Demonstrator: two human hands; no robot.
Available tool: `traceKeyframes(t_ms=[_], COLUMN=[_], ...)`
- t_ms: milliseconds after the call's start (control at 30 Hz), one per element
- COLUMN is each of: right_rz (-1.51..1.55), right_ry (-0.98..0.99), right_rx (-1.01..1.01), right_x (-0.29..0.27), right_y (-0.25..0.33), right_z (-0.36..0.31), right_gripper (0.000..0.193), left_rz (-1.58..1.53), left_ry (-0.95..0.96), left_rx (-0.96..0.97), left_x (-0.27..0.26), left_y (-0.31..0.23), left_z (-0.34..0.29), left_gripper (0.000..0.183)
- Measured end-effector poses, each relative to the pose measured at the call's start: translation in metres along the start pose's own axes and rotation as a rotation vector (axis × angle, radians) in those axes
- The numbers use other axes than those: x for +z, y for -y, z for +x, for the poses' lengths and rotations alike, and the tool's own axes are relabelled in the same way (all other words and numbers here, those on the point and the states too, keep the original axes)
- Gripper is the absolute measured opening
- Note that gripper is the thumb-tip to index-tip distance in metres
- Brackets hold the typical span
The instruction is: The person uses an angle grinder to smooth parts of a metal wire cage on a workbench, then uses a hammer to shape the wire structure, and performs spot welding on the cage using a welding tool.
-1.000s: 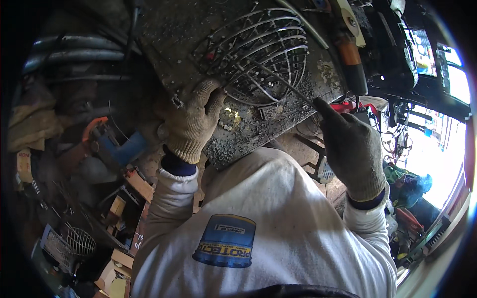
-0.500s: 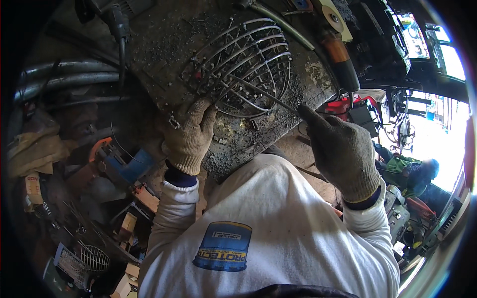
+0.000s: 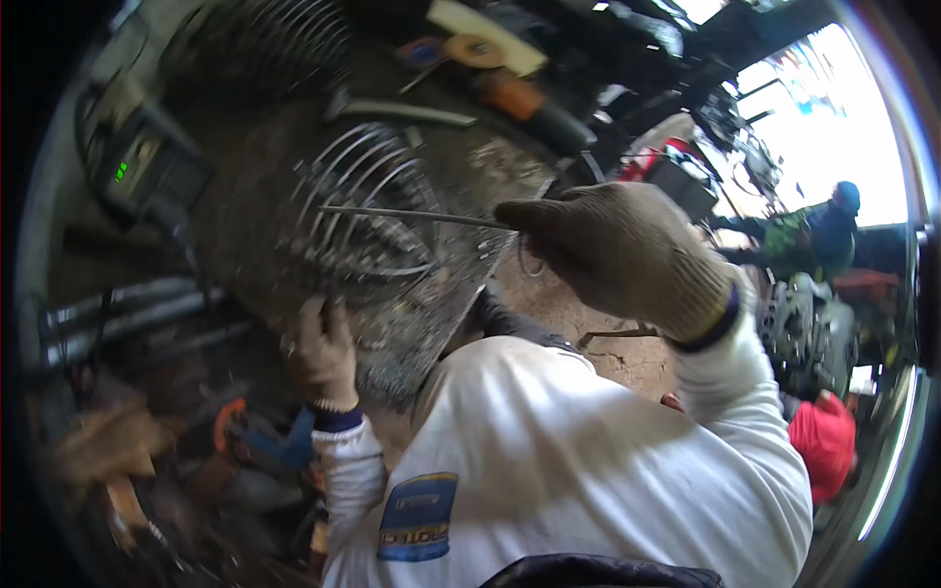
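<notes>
A wire cage of curved metal ribs [image 3: 368,176] lies on the dark, grit-strewn workbench [image 3: 245,211]. Its inner part is blurred. Gloved, my right hand [image 3: 622,250] is closed round one end of a thin metal rod [image 3: 417,215], held out past the bench's right edge. The rod's other end reaches left across the cage; whether it touches the ribs I cannot tell. My left hand [image 3: 325,353], also gloved and somewhat smeared, lies at the bench's near edge just below the cage. Its fingers stretch forward with a gap between them, and no held thing shows.
Behind the cage lie a hammer-like tool [image 3: 412,112] and an orange angle grinder [image 3: 515,96]. A second ribbed cage [image 3: 299,39] is at the far left, near a box with a green display [image 3: 142,162]. Metal pipes [image 3: 127,318] lie left. Two people [image 3: 818,235] are at the right.
My view has swung, so the bench and cage appear lower and farther left. The rod now lies nearly level across the cage instead of slanting. My left hand has come away from the cage's near rim.
</notes>
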State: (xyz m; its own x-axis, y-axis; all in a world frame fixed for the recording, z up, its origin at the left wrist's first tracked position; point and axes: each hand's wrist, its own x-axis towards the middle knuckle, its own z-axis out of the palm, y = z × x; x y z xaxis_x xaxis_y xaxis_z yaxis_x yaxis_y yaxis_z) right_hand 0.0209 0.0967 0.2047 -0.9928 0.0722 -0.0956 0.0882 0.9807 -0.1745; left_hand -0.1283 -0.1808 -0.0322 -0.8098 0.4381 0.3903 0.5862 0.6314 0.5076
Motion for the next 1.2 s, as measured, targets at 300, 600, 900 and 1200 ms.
traceKeyframes(t_ms=[300,600,900,1200], right_rz=[1.301,1.511,1.475,1.47], right_ry=[-0.912,-1.108,-0.793,-0.691], right_rx=[0.688,0.813,1.083,1.209], right_x=[0.14,0.204,0.271,0.307], right_y=[-0.181,-0.309,-0.348,-0.377], right_z=[-0.087,-0.143,-0.256,-0.314], right_gripper=[0.027,0.036,0.041,0.034], left_rz=[0.029,-0.553,-0.036,-0.196], left_ry=[-0.217,0.259,0.504,0.396], left_rx=[0.06,0.512,-0.21,-0.212], left_x=[-0.016,0.125,0.378,0.402], left_y=[-0.057,-0.343,-0.5,-0.519], left_z=[-0.013,0.051,0.17,0.174], left_gripper=[0.017,0.031,0.077,0.057])
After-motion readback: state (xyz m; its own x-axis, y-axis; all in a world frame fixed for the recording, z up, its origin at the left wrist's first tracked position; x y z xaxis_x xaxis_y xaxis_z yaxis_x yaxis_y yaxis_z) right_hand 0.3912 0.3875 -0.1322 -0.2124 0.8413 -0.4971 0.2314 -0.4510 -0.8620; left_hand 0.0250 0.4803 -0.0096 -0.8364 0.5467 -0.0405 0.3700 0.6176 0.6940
